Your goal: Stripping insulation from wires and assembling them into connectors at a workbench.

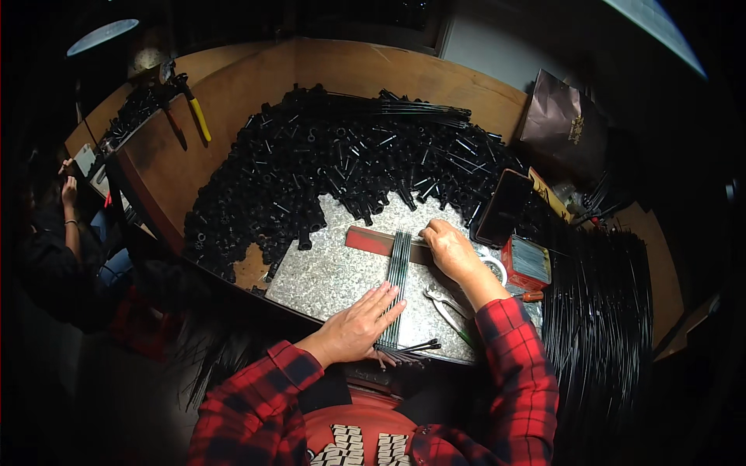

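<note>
my left hand (359, 326) lies flat, fingers spread, on the near end of a row of thin rods (396, 283); my right hand (449, 250) presses their far end against a red bar (371, 240).

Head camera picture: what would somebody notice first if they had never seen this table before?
First, the huge heap of small black tube parts curving across the back of the wooden table. Next, the two hands in front: the left hand lies flat beside a row of thin dark rods on a speckled grey slab, the right hand at the rods' far end. Long black rods fill the right side.
</note>
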Demonstrator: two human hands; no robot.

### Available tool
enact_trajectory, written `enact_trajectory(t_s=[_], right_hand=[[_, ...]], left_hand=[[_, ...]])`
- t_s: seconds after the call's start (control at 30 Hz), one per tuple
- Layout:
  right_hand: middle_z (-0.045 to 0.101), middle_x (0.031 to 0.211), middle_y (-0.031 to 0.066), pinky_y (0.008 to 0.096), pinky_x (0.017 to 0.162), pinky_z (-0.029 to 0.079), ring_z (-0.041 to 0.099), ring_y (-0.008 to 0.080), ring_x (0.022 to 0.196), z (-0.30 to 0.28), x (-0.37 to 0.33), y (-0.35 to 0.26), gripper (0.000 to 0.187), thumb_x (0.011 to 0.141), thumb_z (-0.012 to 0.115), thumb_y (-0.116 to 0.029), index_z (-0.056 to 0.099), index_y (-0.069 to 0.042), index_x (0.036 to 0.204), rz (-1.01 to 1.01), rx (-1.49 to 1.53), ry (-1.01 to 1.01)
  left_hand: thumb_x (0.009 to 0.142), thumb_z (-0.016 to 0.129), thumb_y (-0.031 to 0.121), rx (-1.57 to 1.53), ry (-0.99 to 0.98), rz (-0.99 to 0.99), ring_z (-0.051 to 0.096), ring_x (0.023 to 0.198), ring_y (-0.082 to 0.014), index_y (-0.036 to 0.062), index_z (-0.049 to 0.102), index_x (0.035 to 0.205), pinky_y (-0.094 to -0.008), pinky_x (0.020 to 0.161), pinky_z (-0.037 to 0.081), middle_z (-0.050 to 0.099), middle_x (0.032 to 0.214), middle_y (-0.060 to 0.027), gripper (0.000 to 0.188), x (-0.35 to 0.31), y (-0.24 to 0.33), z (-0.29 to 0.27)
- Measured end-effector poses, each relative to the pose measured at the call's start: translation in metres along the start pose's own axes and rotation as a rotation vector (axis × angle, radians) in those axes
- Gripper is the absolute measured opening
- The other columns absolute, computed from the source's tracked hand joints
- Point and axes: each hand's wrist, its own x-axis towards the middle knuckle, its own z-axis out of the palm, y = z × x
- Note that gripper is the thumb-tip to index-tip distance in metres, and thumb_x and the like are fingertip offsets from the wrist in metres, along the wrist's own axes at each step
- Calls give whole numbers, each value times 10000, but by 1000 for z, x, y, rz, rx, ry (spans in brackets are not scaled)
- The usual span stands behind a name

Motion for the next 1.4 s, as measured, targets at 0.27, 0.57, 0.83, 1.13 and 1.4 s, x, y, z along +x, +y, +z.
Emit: enact_trajectory(t_s=[0.27, 0.57, 0.83, 1.13, 1.4], right_hand=[[545, 848, 143, 407, 696, 475, 570, 332, 825, 10, 5, -4, 133, 759, 552, -18, 571, -13, 890, 25, 17, 92], [603, 783, 164, 419, 672, 496, 604, 355, 749, -81, -81, 82, 70, 707, 576, 27, 603, -30, 736, 373, -442, 173], [643, 813, 231, 420, 771, 517, 631, 383, 836, -101, -140, 107, 87, 696, 642, -59, 673, -3, 755, 704, -476, -310], [619, 818, 206, 448, 709, 494, 606, 393, 809, -109, -134, 91, 95, 723, 565, 15, 587, -15, 809, 580, -465, -105], [555, 884, 157, 388, 753, 490, 572, 336, 886, -56, -47, 8, 374, 695, 504, 81, 621, -50, 1025, 195, -128, 49]], left_hand=[[663, 691, 573, 64, -44, 27, 295, 1329, -413, 44, 403, 1356, -491, 1082, 279, 339, 1419, -219, 919, 7, 6, -4], [732, 624, 611, 141, -24, 26, 314, 1315, -404, 44, 463, 1312, -492, 1069, 295, 371, 1413, -174, 827, 0, 2, 1], [692, 757, 378, 42, -81, -24, 259, 1354, -393, 92, 409, 1356, -497, 1098, 252, 316, 1453, -166, 802, 4, 8, -3], [753, 607, 610, 178, -21, 37, 292, 1332, -395, 43, 447, 1328, -487, 1082, 280, 378, 1409, -171, 824, 3, 5, 5], [736, 645, 562, 203, -22, 33, 291, 1334, -394, 13, 429, 1335, -483, 1085, 270, 369, 1415, -169, 840, 0, 1, 13]])
